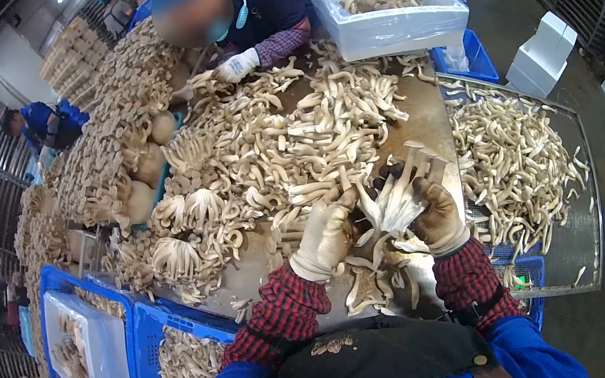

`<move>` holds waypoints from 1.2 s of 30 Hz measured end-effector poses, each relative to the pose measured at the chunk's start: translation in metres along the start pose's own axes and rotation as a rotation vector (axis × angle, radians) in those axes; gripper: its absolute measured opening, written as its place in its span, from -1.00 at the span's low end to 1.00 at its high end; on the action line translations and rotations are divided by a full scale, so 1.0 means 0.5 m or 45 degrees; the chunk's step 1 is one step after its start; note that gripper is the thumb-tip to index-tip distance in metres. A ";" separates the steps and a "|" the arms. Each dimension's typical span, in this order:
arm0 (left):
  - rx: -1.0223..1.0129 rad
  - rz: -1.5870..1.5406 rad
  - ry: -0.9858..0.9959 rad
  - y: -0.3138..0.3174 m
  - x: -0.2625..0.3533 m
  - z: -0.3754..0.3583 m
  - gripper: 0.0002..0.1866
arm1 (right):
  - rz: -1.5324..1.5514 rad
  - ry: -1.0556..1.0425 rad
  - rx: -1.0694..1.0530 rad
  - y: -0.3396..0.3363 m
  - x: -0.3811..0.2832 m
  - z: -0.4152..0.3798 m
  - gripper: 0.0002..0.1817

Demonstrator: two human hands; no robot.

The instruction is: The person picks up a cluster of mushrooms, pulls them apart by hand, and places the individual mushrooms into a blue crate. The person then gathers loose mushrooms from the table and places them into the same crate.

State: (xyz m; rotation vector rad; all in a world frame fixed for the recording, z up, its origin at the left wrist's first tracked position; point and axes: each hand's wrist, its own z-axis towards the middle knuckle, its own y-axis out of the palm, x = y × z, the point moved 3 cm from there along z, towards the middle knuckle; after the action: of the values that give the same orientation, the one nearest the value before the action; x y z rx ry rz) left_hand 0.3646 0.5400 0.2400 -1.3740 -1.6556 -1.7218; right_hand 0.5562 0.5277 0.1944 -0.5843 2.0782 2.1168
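Observation:
Both my hands wear white gloves with dark-stained fingers. My right hand [439, 217] is closed on the side of a cluster of mushrooms [398, 200], with pale stems joined at a white base and caps pointing away from me. To the left of that cluster, my left hand [326, 237] has its fingers curled, and a single mushroom [344, 178] sticks up at its fingertips. Loose mushrooms [368, 287] lie on the metal table just below and between my hands. A wide heap of loose mushrooms [308, 127] spreads in front of them.
Across the table, a co-worker's gloved hand [239, 66] touches mushrooms. A tall bank of mushroom clusters [103, 135] stands left. A mesh tray [587, 220] of mushrooms is at right, below a lined white foam box [394, 31]. Blue crates [138, 356] stand at lower left.

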 end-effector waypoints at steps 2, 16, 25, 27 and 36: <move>-0.045 -0.248 -0.055 -0.023 -0.008 0.003 -0.76 | 0.037 -0.037 0.019 0.009 -0.001 0.006 -0.53; 0.290 0.202 0.404 -0.011 -0.027 0.046 -0.68 | 0.176 0.000 -0.252 0.026 0.017 -0.011 -0.40; 0.037 1.710 0.647 0.090 0.043 -0.031 -0.61 | -0.876 -0.168 0.062 0.042 -0.001 0.003 -0.64; 0.102 1.539 0.799 0.087 0.031 -0.024 -0.66 | -0.836 -0.254 0.107 0.083 0.010 0.000 -0.73; -0.024 1.188 0.205 0.074 0.067 -0.053 -0.73 | -0.442 -0.208 0.257 0.068 -0.017 0.020 -0.68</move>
State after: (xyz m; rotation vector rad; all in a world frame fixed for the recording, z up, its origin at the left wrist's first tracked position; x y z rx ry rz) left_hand 0.3698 0.5187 0.2922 -1.5918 -0.6923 -1.2226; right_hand 0.5502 0.5372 0.2292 -0.6632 1.9089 1.6836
